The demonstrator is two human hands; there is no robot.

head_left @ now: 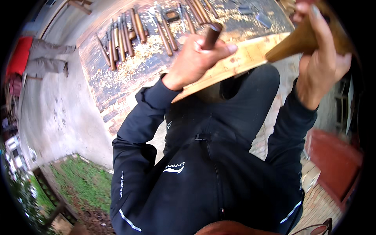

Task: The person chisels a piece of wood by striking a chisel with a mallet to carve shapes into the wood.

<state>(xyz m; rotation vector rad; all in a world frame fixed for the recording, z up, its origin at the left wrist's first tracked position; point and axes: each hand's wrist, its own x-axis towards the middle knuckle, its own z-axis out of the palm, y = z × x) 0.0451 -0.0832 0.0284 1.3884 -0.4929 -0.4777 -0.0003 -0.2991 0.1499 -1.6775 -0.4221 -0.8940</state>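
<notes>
My left hand [190,61] is closed around a chisel, with its dark round handle [212,36] sticking up out of the fist. The chisel's blade is hidden below the hand. Under that hand runs a long pale wooden board [250,53] with small marks along its surface. At the upper right my right hand [322,68] grips a brown wooden mallet [291,41], raised near the picture's rim. Its tapered end points left, over the board's right part. One finger stretches up along the mallet, and part of it lies beyond the rim.
A worn workbench [102,84] carries curled wood shavings [143,51] and several wood-handled carving tools [124,37] in rows along its far side. Behind it at left stands a person in grey trousers [47,58]. A reddish-brown panel [333,164] is at my right.
</notes>
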